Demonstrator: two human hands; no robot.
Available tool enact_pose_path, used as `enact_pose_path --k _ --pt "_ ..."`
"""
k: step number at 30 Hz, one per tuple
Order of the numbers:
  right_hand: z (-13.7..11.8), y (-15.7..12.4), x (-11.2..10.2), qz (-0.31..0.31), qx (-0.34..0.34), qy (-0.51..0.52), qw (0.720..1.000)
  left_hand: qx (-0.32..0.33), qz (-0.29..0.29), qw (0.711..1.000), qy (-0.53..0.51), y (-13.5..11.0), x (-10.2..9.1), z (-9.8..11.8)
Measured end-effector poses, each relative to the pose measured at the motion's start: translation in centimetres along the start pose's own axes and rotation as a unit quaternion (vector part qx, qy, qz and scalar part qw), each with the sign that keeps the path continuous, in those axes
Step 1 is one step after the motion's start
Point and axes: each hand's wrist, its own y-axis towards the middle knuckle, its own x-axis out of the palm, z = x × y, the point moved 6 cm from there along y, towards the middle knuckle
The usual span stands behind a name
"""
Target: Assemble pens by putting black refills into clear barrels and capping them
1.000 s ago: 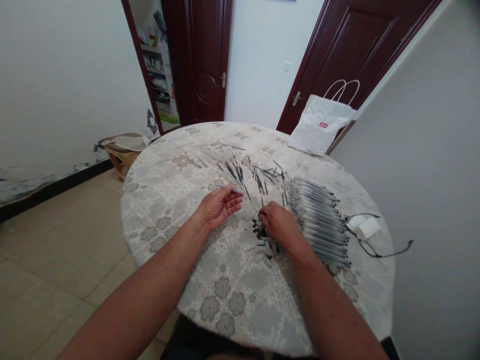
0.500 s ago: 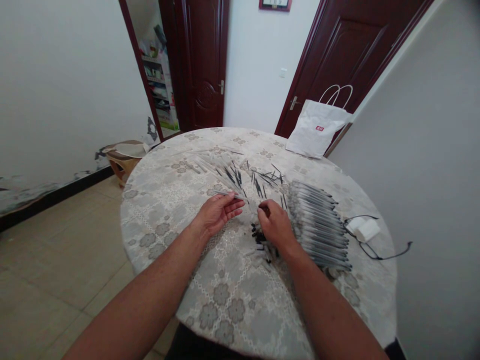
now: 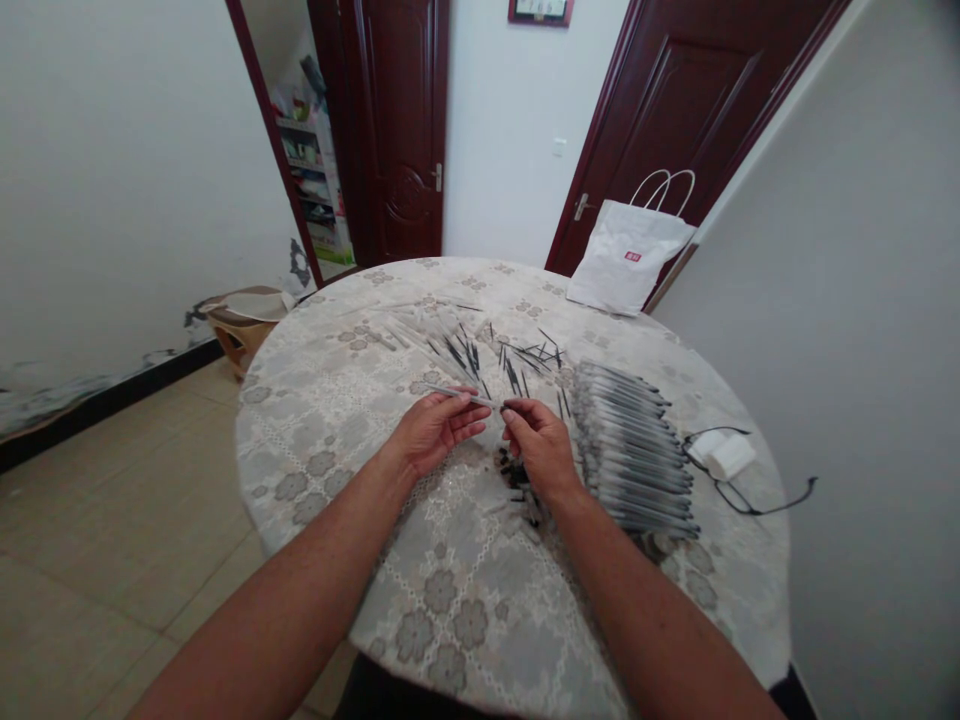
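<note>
Tube pinched in left grip, near dark piece apparently pinched in right grip

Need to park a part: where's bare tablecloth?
Bare tablecloth: the near stretch between left forearm and right forearm; also the left side, between left forearm and table edge. Crowded: beyond left hand, loose clear tubes and dark rods; by right hand, small black pieces; right of it, the row of pens, then glasses.

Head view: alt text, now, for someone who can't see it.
The left hand holds a slim pale tube; the right hand pinches what looks like a small dark piece near its end. Dark sticks and a row of penlike rods lie on the flowered tablecloth.
</note>
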Motion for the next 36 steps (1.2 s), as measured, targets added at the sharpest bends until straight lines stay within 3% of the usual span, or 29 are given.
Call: enact_pose_path --k 12,28,36 --pt "0.0 0.0 0.3 -0.001 0.006 0.022 1.0 -0.004 0.0 1.0 0.004 -0.3 0.4 0.2" --pt "0.2 0.1 -0.2 0.002 -0.013 -0.025 1.0 -0.015 0.013 0.998 0.061 -0.6 0.6 0.3" --pt "-0.9 -0.3 -0.3 -0.012 -0.052 -0.149 0.987 -0.011 0.007 0.996 0.09 -0.6 0.6 0.1"
